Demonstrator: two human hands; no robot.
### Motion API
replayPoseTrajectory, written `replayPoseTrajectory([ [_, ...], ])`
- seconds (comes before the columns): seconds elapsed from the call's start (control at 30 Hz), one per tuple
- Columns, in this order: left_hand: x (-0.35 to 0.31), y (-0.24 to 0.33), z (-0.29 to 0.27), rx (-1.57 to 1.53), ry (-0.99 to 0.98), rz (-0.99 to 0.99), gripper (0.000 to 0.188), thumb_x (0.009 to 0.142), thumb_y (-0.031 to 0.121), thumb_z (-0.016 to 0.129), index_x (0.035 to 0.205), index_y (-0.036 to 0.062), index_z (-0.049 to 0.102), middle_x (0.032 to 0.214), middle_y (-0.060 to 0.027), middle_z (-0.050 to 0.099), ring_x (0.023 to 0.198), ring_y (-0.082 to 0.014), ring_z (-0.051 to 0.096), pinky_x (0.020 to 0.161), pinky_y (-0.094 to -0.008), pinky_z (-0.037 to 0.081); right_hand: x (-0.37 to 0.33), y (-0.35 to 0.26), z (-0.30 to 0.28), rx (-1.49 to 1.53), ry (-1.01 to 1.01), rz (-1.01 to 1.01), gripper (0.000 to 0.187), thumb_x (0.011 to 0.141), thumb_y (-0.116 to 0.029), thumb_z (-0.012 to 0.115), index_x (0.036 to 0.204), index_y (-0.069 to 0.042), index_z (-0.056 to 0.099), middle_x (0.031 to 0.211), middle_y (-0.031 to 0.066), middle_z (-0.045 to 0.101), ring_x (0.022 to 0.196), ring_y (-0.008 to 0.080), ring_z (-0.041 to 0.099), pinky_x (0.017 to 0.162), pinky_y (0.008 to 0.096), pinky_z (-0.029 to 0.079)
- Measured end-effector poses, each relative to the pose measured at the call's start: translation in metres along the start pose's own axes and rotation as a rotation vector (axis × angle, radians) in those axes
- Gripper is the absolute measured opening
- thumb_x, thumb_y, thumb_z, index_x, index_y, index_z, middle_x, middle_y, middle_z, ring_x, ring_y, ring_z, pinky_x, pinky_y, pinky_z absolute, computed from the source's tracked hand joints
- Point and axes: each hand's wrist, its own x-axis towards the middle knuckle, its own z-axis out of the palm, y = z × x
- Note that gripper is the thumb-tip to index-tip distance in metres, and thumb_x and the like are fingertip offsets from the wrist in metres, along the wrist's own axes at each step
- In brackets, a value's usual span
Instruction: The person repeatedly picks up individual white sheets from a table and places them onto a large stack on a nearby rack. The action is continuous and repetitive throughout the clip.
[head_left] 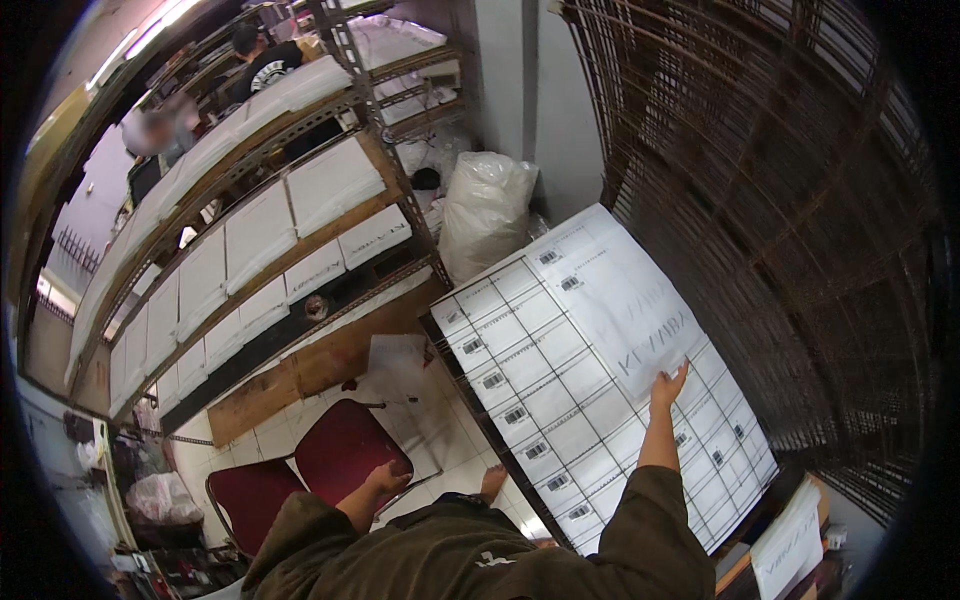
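Observation:
My right hand (669,383) reaches forward over a table and rests at the near edge of a whitish sheet (630,320) with lettering on it. Its fingers look stretched out and apart, and I see no grip on the sheet. Beneath the sheet spreads a layer of white printed sheets (545,405), divided by dark lines into a grid with small barcodes along the left side. My left hand (388,474) hangs low over a dark red chair (350,445), away from the table. Its fingers are small and unclear, and nothing shows in it.
Metal shelving (395,150) with stacked white packages (260,245) stands on the left. A stuffed white sack (487,210) sits behind the table. Rusty wire racks (740,200) rise along the right. Two people are beyond the shelves. A bare foot (493,482) shows beside the table.

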Motion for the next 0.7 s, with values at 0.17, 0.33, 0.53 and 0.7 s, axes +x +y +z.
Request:
replayPoseTrajectory([
  [0.17,-0.004,0.02,-0.011,-0.015,0.01,0.001,0.076,0.073,0.057,0.057,0.128,0.0058,0.041,0.122,-0.018,0.051,0.113,-0.0342,0.048,0.093,-0.0392,0.04,0.024,0.033,-0.019,-0.232,-0.015,-0.105,0.057,0.069,0.012,0.047,0.125,0.002,0.044,0.128,0.0202,0.037,0.117,0.0305,0.041,0.092,0.0388,0.041],
  [0.33,-0.012,0.018,-0.021,-0.072,0.007,0.05,0.074,0.072,0.058,0.056,0.125,0.0082,0.044,0.121,-0.0186,0.051,0.111,-0.0348,0.049,0.091,-0.0416,0.041,0.021,0.034,-0.014,-0.388,0.061,-0.101,0.04,0.07,0.01,0.045,0.108,0.007,0.056,0.113,0.0225,0.047,0.102,0.0332,0.051,0.083,0.0375,0.046],
  [0.53,-0.014,-0.003,0.001,0.042,0.007,0.025,0.074,0.072,0.06,0.055,0.127,0.0109,0.044,0.123,-0.0172,0.05,0.113,-0.0346,0.047,0.094,-0.0402,0.039,-0.01,0.005,0.002,-0.36,0.199,-0.187,0.033,0.075,0.003,0.053,0.108,0.006,0.055,0.106,0.0229,0.052,0.097,0.0359,0.051,0.081,0.0401,0.046],
  [0.7,0.008,0.008,0.008,0.159,-0.092,0.089,0.074,0.073,0.059,0.056,0.127,0.0096,0.043,0.123,-0.0165,0.05,0.113,-0.0339,0.048,0.093,-0.038,0.04,-0.06,0.013,-0.056,-0.524,0.235,-0.424,0.034,0.077,-0.014,0.065,0.107,-0.001,0.056,0.106,0.0159,0.055,0.108,0.0314,0.045,0.095,0.0428,0.034],
])
